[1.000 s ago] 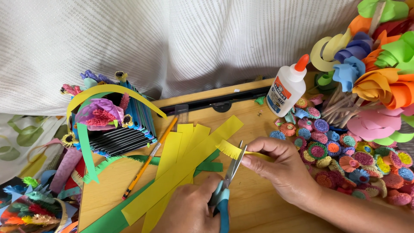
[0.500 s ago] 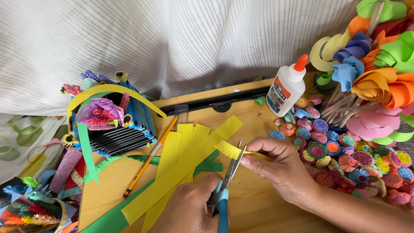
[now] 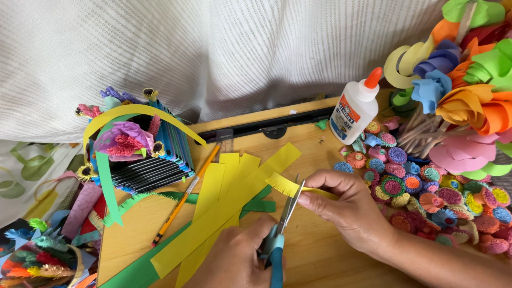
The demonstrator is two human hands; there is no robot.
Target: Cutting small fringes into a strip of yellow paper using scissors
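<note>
Nearest, the left hand [image 3: 234, 258] is clenched around the blue handles of the scissors [image 3: 280, 229], whose blades point away and bite into the fringed edge of a yellow strip [image 3: 285, 185]. The right hand [image 3: 349, 210] pinches that strip between thumb and fingers, holding it just above the bench [image 3: 314, 250].

Left of the hands, more yellow strips [image 3: 224, 202] lie fanned over green paper [image 3: 138, 269], with a pencil [image 3: 184, 197] slanting beside them. To the right, a heap of small rolled paper discs [image 3: 421, 186] in many colours covers the bench edge.

Farther off on the left stands a dark basket [image 3: 154, 160] with a yellow paper handle and a purple paper flower. On the far right a white glue bottle [image 3: 354, 109] with an orange cap leans upright, its label blue and orange on the front. Behind it rise large paper flowers [image 3: 469, 69] on sticks.

The bench is pale wood with a black strip along its far edge. A white ribbed cloth [image 3: 213, 48] fills the background, and a leaf-patterned fabric [image 3: 26, 170] shows at the left.
</note>
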